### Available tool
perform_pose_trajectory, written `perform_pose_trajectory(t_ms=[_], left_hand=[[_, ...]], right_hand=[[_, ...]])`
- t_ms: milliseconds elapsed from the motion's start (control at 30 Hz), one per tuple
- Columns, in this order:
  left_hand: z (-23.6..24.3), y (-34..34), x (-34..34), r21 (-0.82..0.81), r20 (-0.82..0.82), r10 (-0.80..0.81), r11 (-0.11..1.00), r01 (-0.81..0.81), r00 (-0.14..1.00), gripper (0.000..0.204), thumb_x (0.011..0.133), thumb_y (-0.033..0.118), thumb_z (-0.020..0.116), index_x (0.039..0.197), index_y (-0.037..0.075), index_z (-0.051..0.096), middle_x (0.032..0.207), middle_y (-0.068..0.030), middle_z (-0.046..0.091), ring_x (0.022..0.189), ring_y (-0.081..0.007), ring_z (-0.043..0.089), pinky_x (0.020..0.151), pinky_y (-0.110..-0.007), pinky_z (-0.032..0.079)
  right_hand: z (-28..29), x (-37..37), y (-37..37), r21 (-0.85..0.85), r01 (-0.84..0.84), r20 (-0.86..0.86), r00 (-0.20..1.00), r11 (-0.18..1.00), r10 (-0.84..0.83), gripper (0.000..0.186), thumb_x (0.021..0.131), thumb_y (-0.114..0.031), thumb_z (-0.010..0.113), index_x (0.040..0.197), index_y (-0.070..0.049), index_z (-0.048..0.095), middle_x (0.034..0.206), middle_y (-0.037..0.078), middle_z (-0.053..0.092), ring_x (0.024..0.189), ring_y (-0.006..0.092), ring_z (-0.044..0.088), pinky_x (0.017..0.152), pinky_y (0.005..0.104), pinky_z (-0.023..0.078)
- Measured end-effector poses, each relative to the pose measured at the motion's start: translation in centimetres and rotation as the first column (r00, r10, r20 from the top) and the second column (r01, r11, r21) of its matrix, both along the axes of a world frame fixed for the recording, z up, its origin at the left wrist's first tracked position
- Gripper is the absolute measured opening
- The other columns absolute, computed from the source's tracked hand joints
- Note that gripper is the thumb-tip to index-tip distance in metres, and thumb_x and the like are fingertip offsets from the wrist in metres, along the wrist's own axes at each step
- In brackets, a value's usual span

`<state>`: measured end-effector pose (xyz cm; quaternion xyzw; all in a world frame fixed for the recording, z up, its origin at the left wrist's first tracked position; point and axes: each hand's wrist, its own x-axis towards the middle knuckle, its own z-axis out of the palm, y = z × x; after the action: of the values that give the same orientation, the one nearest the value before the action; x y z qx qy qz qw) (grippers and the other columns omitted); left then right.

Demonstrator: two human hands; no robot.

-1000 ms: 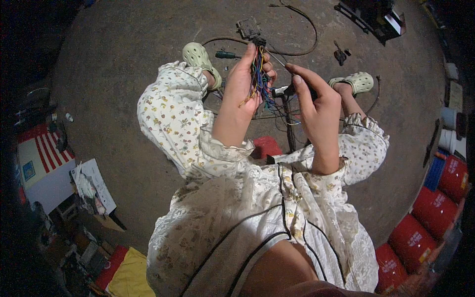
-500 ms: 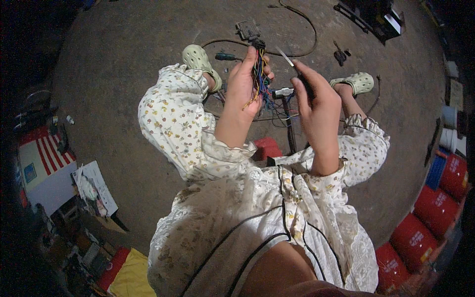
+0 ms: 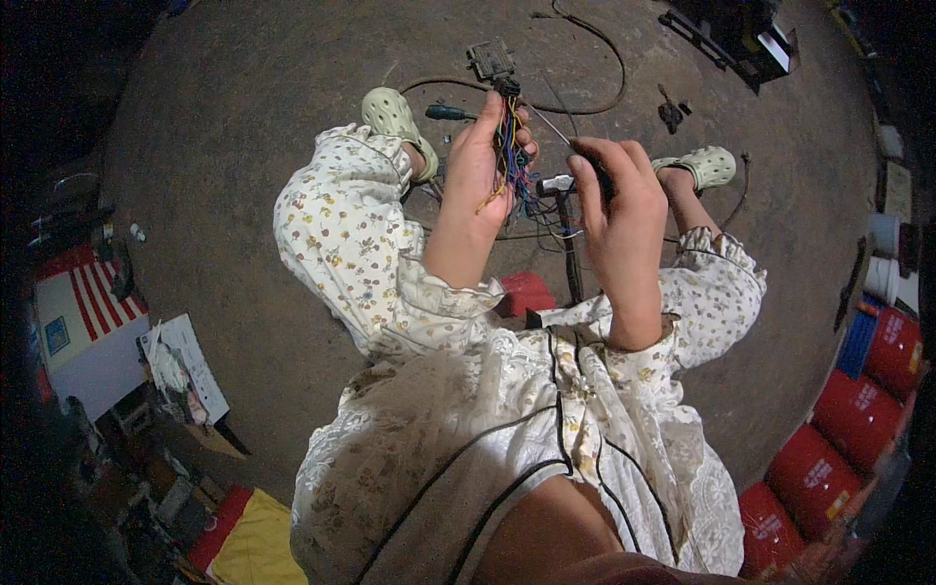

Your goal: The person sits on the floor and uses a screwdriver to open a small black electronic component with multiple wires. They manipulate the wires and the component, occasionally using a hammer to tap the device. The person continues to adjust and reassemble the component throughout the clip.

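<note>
Here, our left hand [image 3: 473, 161] curled its fingers around the wiring harness [image 3: 508, 146], its black connector [image 3: 507, 86] just beyond the thumb tip; our right hand [image 3: 629, 210] pinched a slim metal-shafted tool [image 3: 553, 128].

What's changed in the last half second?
The right hand drew slightly back toward the body; its slim metal tool shifted left, tip nearer the black connector. Nothing was taken or released. The left hand still grips the coloured wires.
</note>
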<state>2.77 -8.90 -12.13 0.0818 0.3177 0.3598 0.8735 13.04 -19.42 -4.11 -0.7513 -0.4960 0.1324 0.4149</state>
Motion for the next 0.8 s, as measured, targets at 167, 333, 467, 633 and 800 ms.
perform_pose_trajectory(t_ms=[167, 333, 467, 633, 800], left_hand=[[0.5, -0.2, 0.0, 0.075, -0.099, -0.030, 0.996, 0.038, 0.995, 0.035, 0.089, 0.041, 0.053, 0.093, 0.006, 0.054, 0.071, -0.0005, 0.053, 0.060, -0.0114, 0.052, 0.056, -0.025, 0.046], [0.8, -0.3, 0.2, 0.092, -0.087, -0.013, 0.996, 0.021, 0.996, 0.035, 0.091, 0.039, 0.051, 0.100, 0.006, 0.052, 0.074, 0.0015, 0.052, 0.061, -0.0091, 0.051, 0.062, -0.025, 0.048], [0.6, -0.3, 0.2, 0.092, -0.081, -0.014, 0.996, 0.021, 0.997, 0.034, 0.091, 0.038, 0.051, 0.100, 0.006, 0.052, 0.074, 0.0015, 0.052, 0.060, -0.0085, 0.051, 0.064, -0.025, 0.049], [0.2, -0.4, 0.2, 0.079, -0.096, 0.031, 0.997, -0.023, 0.995, 0.032, 0.089, 0.033, 0.057, 0.089, 0.002, 0.056, 0.076, -0.0060, 0.058, 0.059, -0.0128, 0.054, 0.055, -0.027, 0.047], [0.4, -0.8, 0.3, 0.171, -0.233, 0.056, 0.985, -0.016, 0.971, 0.031, 0.089, 0.032, 0.057, 0.086, 0.002, 0.056, 0.074, -0.0047, 0.057, 0.058, -0.0116, 0.052, 0.055, -0.025, 0.045]], right_hand=[[-0.2, -0.3, 0.1, 0.033, -0.014, -0.044, 0.999, 0.999, 0.015, 0.019, 0.082, -0.009, 0.062, 0.101, -0.005, 0.064, 0.080, 0.013, 0.058, 0.065, 0.0279, 0.060, 0.059, 0.0329, 0.047], [-0.4, -0.3, 0.3, 0.028, -0.015, -0.060, 0.998, 1.000, 0.017, 0.018, 0.082, -0.009, 0.061, 0.100, -0.005, 0.065, 0.078, 0.014, 0.058, 0.065, 0.0274, 0.060, 0.059, 0.0327, 0.047], [-0.5, -0.2, 0.3, 0.026, -0.032, -0.036, 0.999, 0.999, 0.033, 0.018, 0.084, -0.004, 0.059, 0.102, -0.002, 0.065, 0.076, 0.009, 0.058, 0.063, 0.0144, 0.056, 0.057, 0.0249, 0.043], [-0.3, 0.3, 0.4, -0.037, -0.050, -0.076, 0.996, 0.998, 0.047, 0.017, 0.085, -0.006, 0.059, 0.101, -0.001, 0.065, 0.079, 0.011, 0.061, 0.067, 0.0166, 0.059, 0.060, 0.0260, 0.045], [-0.6, 0.9, 0.5, -0.041, -0.077, -0.087, 0.994, 0.996, 0.073, 0.017, 0.084, -0.008, 0.060, 0.098, -0.002, 0.066, 0.080, 0.014, 0.063, 0.067, 0.0223, 0.060, 0.062, 0.0296, 0.047]])
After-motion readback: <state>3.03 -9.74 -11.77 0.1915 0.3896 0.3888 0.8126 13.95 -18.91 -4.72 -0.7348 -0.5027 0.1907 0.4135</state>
